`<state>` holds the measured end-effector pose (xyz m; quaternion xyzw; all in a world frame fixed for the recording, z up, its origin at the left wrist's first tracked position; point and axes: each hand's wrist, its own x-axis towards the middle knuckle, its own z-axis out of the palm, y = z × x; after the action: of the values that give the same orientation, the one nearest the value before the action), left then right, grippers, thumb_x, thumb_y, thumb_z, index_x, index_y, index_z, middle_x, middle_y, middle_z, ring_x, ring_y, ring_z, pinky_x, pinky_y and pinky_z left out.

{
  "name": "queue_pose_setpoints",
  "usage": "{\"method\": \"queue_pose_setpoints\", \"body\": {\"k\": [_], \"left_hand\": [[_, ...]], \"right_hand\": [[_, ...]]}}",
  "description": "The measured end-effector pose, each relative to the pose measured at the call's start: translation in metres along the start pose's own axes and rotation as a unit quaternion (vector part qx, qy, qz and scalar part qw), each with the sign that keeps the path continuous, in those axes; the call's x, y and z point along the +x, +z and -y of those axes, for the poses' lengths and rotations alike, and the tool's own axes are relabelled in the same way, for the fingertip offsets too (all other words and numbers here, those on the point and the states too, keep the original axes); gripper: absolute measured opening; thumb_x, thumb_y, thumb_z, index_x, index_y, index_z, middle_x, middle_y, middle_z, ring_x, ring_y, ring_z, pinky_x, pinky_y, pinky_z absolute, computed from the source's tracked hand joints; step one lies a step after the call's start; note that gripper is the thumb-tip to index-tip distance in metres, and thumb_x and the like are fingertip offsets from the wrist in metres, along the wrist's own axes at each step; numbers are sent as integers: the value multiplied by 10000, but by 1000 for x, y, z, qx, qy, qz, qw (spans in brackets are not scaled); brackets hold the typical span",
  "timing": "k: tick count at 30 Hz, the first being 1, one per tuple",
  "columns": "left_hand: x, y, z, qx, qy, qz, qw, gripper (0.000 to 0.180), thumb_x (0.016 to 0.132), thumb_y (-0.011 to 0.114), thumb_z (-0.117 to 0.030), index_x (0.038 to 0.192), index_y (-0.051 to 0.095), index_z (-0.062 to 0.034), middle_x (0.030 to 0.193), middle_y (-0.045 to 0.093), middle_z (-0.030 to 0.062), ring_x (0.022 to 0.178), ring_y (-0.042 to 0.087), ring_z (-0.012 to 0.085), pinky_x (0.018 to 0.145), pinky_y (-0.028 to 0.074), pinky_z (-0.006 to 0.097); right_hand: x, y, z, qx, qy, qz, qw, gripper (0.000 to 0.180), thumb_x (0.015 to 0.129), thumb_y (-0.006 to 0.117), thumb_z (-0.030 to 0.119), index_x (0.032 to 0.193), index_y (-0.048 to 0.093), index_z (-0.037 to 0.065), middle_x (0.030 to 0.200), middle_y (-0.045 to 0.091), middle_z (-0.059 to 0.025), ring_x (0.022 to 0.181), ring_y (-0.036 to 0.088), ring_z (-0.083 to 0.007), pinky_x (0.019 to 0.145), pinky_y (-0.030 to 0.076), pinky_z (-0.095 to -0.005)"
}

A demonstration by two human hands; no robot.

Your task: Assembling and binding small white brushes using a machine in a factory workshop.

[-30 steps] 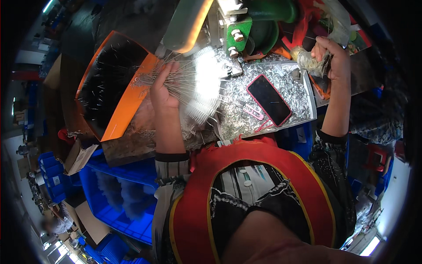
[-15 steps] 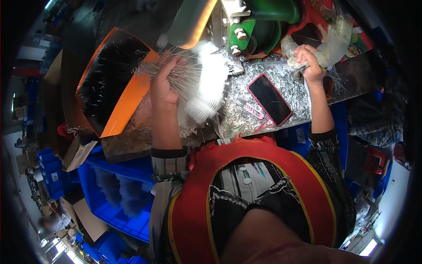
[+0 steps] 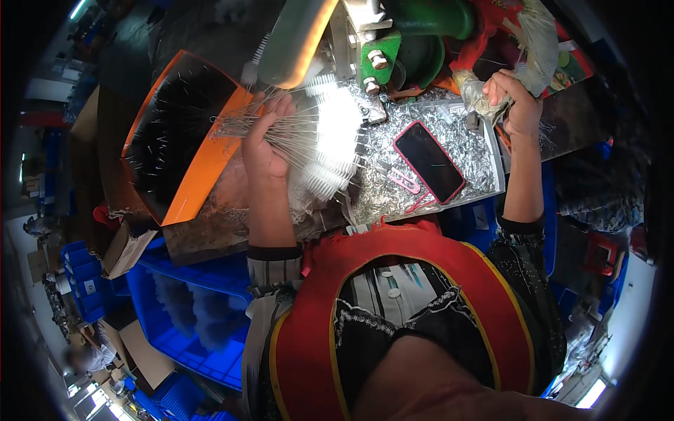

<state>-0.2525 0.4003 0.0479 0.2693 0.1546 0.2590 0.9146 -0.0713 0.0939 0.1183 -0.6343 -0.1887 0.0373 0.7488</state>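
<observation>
My left hand (image 3: pixel 265 151) is closed around a fanned bundle of thin wire brushes (image 3: pixel 330 168). Their white bristled ends point right under a bright light, and their looped wire ends reach left over the rim of an orange bin (image 3: pixel 199 181). Farther right, my right hand (image 3: pixel 519 109) is wrapped around a handle (image 3: pixel 539 52) covered in pale, crumpled plastic. A green machine (image 3: pixel 381 57) with bolts and a metal block stands between my hands at the far side. Wire-like pieces stick up inside the bin's dark interior.
A lit lamp (image 3: pixel 298 42) hangs over the brushes. On the bench, strewn with shiny metal scraps (image 3: pixel 463 137), lie a phone (image 3: pixel 430 161) in a pink case and pink snips (image 3: pixel 401 179). Below left stands a blue crate (image 3: pixel 186 361). A person (image 3: pixel 98 354) is far off at lower left.
My right hand and the wrapped handle have shifted a little to the right. My left hand stays around the brushes, almost in the same place, and the view has moved slightly.
</observation>
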Motion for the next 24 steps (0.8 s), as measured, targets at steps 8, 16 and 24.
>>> {"method": "queue_pose_setpoints", "body": {"k": [8, 16, 24], "left_hand": [[11, 21, 5, 48, 11, 13, 999, 416, 744, 410, 91, 1145, 337, 8, 1122, 439, 266, 1068, 466, 330, 928, 403, 382], [13, 16, 6, 57, 17, -26, 998, 428, 738, 425, 90, 1147, 331, 6, 1107, 452, 250, 1037, 486, 322, 921, 407, 382], [5, 4, 1, 88, -144, 2, 986, 387, 799, 571, -118, 1125, 401, 0, 1076, 498, 240, 937, 534, 280, 781, 479, 372]], "right_hand": [[12, -12, 19, -2, 80, 30, 996, 224, 694, 578, 102, 507, 486, 21, 467, 460, -66, 476, 487, -168, 510, 400, -280], [-3, 10, -8, -23, -59, -24, 998, 290, 756, 470, 52, 481, 379, 62, 463, 384, -53, 474, 416, -159, 563, 381, -303], [-1, -1, -29, 55, -106, 32, 992, 211, 721, 523, 13, 512, 493, 18, 486, 477, -63, 454, 465, -152, 517, 400, -273]]}}
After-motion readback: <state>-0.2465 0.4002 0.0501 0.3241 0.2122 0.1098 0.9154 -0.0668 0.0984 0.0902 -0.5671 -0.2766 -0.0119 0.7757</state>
